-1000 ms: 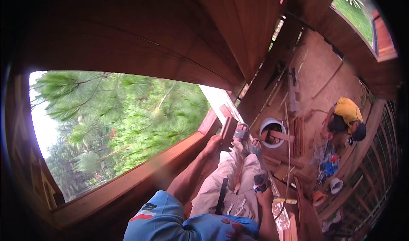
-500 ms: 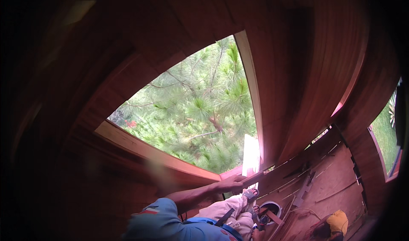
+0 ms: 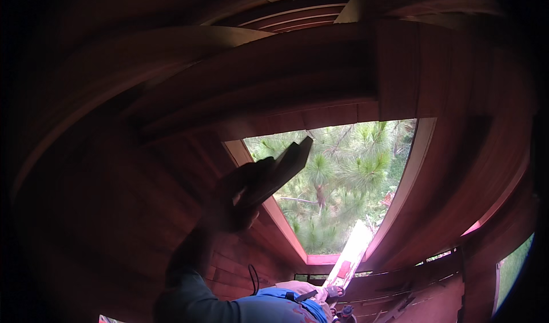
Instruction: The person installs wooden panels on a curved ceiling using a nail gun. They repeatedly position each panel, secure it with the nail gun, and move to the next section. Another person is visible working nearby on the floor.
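My left hand is raised in front of the lower left side of the window opening. It is closed around a short piece of wooden board, dark against the light. The board slants up to the right, and its far end has a stepped edge. Low in the picture, a small dark object shows beside my light trousers. My right hand cannot be made out clearly there.
Reddish wooden planks line the walls around the window frame, with pine branches outside. A brightly lit plank leans at the sill, near my sandalled foot. Loose wood strips lie on the floor at lower right.
My left hand has risen from near the sill with the board piece in it. The view has shifted, showing more of the upper wall; the bucket and yellow item are out of view.
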The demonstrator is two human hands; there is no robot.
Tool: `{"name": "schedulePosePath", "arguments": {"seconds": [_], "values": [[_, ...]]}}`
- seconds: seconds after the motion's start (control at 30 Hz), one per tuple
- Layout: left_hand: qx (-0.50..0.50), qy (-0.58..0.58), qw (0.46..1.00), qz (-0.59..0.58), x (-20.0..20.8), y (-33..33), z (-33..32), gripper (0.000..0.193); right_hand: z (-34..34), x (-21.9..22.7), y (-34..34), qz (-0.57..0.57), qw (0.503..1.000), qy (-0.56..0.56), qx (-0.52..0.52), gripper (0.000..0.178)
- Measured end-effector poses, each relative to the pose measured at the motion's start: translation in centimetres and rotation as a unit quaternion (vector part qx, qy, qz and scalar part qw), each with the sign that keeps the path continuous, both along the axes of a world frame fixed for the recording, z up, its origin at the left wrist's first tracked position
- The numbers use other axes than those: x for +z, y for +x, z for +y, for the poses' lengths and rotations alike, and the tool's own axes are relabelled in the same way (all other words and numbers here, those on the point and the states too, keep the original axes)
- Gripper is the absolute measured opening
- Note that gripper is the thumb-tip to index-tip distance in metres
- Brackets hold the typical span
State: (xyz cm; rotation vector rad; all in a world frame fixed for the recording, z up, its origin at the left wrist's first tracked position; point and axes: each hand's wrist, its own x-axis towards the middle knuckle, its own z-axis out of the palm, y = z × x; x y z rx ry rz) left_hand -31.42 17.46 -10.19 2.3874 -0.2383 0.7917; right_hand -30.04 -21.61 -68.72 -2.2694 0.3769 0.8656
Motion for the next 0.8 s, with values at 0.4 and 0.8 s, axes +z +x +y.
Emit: {"name": "schedulePosePath", "arguments": {"seconds": [0.4, 0.8], "values": [[0.344, 0.446, 0.818, -0.118, 11.2, -12.6, 11.1, 0.059, 0.9, 1.4, 2.3, -0.009, 0.997, -0.01, 0.07, 0.058], [0.326, 0.474, 0.817, -0.046, 11.8, -10.3, 9.6, 0.073, 1.6, 1.7, 3.2, -0.009, 0.995, -0.011, 0.099, 0.056]]}}
